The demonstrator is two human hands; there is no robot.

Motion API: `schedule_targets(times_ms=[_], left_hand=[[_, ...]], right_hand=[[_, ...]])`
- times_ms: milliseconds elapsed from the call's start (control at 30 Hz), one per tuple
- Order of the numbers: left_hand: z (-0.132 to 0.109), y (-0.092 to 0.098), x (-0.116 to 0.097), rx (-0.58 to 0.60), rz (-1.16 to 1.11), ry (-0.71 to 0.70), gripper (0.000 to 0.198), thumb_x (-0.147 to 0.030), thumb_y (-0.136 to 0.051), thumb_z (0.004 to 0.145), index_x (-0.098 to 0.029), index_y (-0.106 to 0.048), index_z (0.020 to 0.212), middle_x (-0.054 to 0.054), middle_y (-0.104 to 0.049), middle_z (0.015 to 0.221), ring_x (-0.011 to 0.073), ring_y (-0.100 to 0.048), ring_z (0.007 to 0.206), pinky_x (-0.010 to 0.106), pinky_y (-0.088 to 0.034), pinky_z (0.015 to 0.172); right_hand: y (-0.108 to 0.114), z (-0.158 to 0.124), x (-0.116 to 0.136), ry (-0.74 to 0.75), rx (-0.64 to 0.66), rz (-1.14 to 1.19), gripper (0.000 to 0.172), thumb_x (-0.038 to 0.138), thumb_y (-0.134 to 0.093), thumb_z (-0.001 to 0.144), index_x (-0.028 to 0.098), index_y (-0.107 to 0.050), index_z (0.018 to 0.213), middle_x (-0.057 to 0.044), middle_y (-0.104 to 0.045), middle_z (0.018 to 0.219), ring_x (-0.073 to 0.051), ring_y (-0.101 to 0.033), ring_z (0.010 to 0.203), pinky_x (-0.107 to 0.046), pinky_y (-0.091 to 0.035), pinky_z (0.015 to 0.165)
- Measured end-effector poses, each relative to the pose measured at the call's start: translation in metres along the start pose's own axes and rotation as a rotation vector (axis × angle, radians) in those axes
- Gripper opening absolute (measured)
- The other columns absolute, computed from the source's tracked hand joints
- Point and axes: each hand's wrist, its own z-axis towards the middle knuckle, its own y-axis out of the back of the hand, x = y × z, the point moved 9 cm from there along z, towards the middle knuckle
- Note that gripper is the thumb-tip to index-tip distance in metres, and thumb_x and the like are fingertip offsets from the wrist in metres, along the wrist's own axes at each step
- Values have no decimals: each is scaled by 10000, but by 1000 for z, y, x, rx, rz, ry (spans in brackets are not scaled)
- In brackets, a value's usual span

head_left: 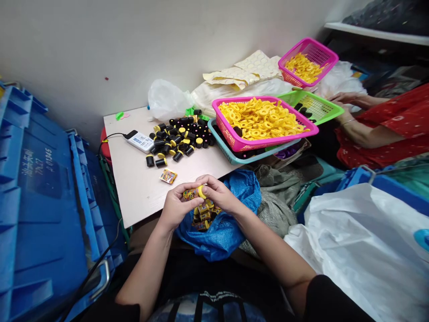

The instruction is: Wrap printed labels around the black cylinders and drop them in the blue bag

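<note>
Between my two hands is a small cylinder [191, 193] with a printed yellow-orange label and a yellow cap. My left hand [177, 204] wraps its labelled end, and my right hand [219, 194] grips the cap end. Just below them, an open blue woven sack [237, 232] in my lap holds several labelled cylinders [204, 217]. On the table ahead lies a printed label stack or packet [168, 176]. Beyond it spreads a heap of black cylinders [177, 138], some with yellow caps.
A pink basket of yellow rings [315, 129] sits on a teal basket [221, 150] at the table's [134, 192] right. A phone-like white device [140, 141] lies left. Blue crates [50, 188] stand at my left. A person in a red top [385, 125] works at right beside a green basket [326, 109].
</note>
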Motion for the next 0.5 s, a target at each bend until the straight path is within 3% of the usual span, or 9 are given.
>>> schedule_targets(times_ms=[167,233,333,367,433,500], left_hand=[[-1,-9,20,93,76,51,390,-263,-817,582,-175,-718,949,54,-729,926,198,-681,808,305,-552,736],[-4,-14,36,171,161,90,371,-289,-787,626,-178,-717,973,64,-729,940,222,-682,848,349,-542,791],[-9,-24,51,319,405,51,440,-311,-795,612,-212,-714,1033,80,-703,1088,280,-631,1042,426,-471,951],[-9,-23,52,334,488,10,515,-318,-807,595,-233,-695,1091,82,-669,1177,293,-589,1122,438,-438,996],[-4,-11,46,275,580,-63,621,-338,-791,623,-265,-622,1216,82,-608,1280,283,-551,1176,430,-439,1002],[10,18,34,102,595,-115,483,-347,-693,739,-256,-619,1207,88,-630,1233,248,-593,1108,399,-496,923]], right_hand=[[14,-5,-3,8,47,-54,420,558,-698,713,202,-524,852,1,-549,863,-118,-545,746,-251,-465,655],[20,-6,-7,-101,191,-181,395,500,-731,701,188,-533,841,5,-561,839,-115,-549,742,-249,-460,665],[28,-5,-17,-348,518,-474,393,430,-736,704,162,-597,956,-23,-634,870,-145,-595,785,-275,-472,714],[37,6,-16,-356,525,-589,390,419,-711,727,157,-610,998,-40,-654,907,-161,-607,824,-291,-473,751],[61,48,-1,-204,289,-809,320,390,-622,800,157,-624,1018,-66,-665,980,-182,-606,897,-316,-458,817],[83,90,17,1,-86,-966,240,337,-537,848,160,-623,985,-78,-662,1000,-192,-596,912,-329,-446,831]])
